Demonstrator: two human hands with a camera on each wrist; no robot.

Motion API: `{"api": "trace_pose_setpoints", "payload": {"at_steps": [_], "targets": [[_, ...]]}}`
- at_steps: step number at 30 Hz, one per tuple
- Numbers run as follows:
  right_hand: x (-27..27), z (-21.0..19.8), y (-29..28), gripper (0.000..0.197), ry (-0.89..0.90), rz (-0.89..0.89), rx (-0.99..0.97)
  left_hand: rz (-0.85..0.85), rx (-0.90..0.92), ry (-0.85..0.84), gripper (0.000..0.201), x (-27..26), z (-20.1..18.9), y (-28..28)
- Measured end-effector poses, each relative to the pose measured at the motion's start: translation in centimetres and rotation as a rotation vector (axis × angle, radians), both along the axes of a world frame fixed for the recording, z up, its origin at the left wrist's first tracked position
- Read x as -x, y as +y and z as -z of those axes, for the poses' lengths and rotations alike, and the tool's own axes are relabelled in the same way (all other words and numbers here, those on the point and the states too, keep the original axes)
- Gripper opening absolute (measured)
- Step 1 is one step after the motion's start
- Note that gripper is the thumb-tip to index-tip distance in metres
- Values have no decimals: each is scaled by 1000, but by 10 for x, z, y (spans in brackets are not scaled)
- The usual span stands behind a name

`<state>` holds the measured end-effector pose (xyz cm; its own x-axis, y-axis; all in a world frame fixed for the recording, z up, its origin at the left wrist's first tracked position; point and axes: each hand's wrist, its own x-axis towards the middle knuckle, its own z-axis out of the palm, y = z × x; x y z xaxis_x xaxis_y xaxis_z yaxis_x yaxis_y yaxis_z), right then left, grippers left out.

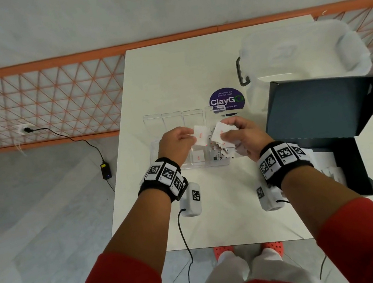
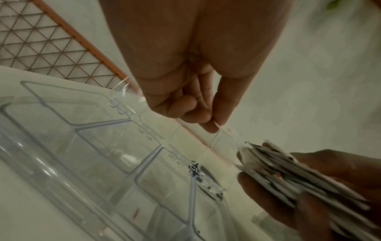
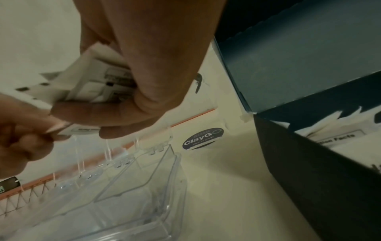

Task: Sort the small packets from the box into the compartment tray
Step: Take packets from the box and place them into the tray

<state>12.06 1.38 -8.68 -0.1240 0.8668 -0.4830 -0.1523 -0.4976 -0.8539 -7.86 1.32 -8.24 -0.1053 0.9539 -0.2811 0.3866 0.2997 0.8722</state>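
My left hand [image 1: 188, 136] pinches a single white packet [image 1: 200, 135] with red print, held above the clear compartment tray [image 1: 156, 144]. My right hand [image 1: 227, 134] grips a fanned stack of white packets [image 1: 220, 130] just right of it, also over the tray. In the right wrist view the stack [image 3: 97, 84] sits in my curled fingers and the left hand's fingertips [image 3: 51, 128] hold a packet's edge. From the left wrist camera the stack [image 2: 288, 176] shows edge-on. One packet [image 1: 198, 157] lies in a near compartment, and more lie in the compartment to its right.
The dark box [image 1: 349, 163] with its raised lid [image 1: 322, 103] stands at the right, with packets inside [image 3: 340, 135]. A clear lidded bin [image 1: 301, 53] is at the back right. A round ClayGo sticker [image 1: 227, 102] lies behind the tray's open lid [image 1: 172, 119].
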Motion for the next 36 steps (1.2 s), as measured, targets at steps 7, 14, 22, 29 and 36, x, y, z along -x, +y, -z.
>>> {"api": "trace_pose_setpoints", "payload": {"at_steps": [7, 14, 22, 29, 36], "targets": [[-6, 5, 4, 28, -1, 29, -2, 124, 146, 501, 18, -10, 22, 5], [-5, 7, 8, 28, 7, 21, -20, 352, 193, 693, 17, -25, 26, 7], [-2, 14, 11, 28, -14, -38, 18, 235, 37, 579, 17, -10, 22, 8], [2, 12, 11, 26, -28, -69, -20, 211, -83, 311, 18, -9, 17, 5], [1, 4, 7, 23, -15, -168, -11, 181, -30, -14, 15, -20, -9, 12]]}}
